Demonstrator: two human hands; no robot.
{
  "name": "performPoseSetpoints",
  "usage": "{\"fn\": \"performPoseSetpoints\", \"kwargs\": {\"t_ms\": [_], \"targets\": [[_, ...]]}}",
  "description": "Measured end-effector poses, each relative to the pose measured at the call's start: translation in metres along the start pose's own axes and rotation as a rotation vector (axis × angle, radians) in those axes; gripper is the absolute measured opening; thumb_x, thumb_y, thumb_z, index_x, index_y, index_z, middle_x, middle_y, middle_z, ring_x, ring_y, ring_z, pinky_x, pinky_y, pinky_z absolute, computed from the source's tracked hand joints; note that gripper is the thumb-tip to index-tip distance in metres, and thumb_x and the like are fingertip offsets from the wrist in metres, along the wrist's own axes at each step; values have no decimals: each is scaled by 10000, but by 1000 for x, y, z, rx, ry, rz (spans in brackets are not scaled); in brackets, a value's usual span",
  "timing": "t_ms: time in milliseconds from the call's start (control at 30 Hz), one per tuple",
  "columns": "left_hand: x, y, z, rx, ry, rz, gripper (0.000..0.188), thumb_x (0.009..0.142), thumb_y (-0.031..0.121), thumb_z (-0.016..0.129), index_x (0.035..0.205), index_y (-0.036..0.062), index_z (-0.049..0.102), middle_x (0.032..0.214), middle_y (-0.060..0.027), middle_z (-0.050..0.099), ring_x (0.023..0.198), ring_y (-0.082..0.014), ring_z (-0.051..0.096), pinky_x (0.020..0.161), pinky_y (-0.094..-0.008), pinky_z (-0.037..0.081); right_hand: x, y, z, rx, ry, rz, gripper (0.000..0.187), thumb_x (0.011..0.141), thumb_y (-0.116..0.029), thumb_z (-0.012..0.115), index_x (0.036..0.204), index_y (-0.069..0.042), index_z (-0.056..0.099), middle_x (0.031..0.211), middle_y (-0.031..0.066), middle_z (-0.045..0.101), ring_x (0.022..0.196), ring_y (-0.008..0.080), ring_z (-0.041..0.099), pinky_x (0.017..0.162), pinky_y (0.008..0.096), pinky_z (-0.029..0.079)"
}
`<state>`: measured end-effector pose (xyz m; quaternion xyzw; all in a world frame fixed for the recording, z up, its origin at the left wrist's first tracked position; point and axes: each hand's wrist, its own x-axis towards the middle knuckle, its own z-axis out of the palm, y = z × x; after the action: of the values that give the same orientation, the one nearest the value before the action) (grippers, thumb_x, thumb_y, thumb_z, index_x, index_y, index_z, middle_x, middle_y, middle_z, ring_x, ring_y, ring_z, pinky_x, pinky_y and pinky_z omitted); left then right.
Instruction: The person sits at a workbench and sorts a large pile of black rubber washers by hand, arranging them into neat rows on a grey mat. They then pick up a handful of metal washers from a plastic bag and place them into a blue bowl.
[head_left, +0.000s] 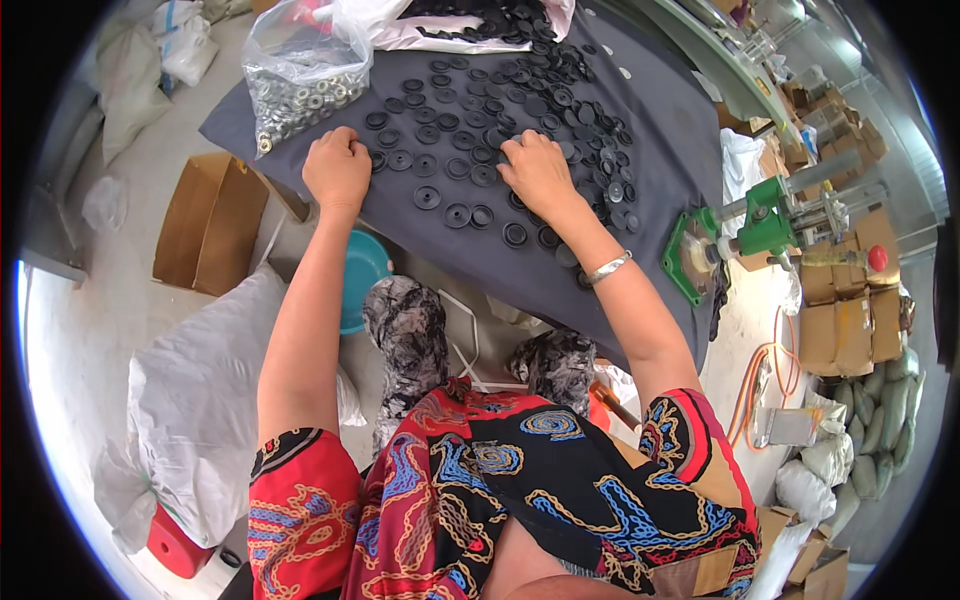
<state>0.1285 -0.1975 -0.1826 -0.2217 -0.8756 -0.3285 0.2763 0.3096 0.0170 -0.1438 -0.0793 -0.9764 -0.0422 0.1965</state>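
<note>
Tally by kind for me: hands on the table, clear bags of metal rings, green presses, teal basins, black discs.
Hands: 2, left hand and right hand
Clear bag: 1
Green press: 1
Teal basin: 1
Black discs: overlapping, can't be counted
Total: 5, without discs

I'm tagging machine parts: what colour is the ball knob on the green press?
The knob is red, best seen in the head view.

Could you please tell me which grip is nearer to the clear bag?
Left. The left grip is just on the person's side of the clear bag; the right grip is well to its right, among black discs.
</note>
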Motion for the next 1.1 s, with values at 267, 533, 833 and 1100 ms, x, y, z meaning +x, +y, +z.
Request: {"fn": "performPoseSetpoints", "kwargs": {"t_ms": [267, 533, 833, 1100], "targets": [[-5, 0, -3, -12, 0, -9, 75, 763, 140, 585, 774, 111, 653, 803, -26, 653, 803, -255, 612, 685, -409, 502, -19, 5, -12, 182, 7, -55, 129, 842, -170, 630, 819, -48, 593, 810, 113, 614, 794, 316, 616, 683, 409, 462], [-2, 0, -1, -5, -14, -16, 84, 763, 139, 584, 785, 110, 660, 820, -25, 658, 808, -253, 614, 693, -406, 506, -10, 14, -6, 83, 144, -102, 74, 845, -157, 626, 847, -84, 613, 837, 59, 594, 838, 252, 567, 720, 394, 406], [-2, -1, 0, -16, -10, -25, 86, 781, 156, 585, 791, 130, 666, 823, -21, 665, 823, -258, 624, 715, -407, 506, 22, 5, 8, -37, 9, -57, 205, 806, -188, 685, 989, -102, 651, 914, 43, 597, 934, 231, 548, 782, 382, 385], [-1, 0, -1, 14, -24, -39, 77, 777, 157, 592, 792, 138, 666, 826, -17, 665, 823, -253, 625, 710, -406, 507, 31, 15, 8, -20, 11, -117, 225, 756, -235, 725, 877, -87, 607, 887, 72, 609, 919, 263, 571, 773, 419, 405]]}}
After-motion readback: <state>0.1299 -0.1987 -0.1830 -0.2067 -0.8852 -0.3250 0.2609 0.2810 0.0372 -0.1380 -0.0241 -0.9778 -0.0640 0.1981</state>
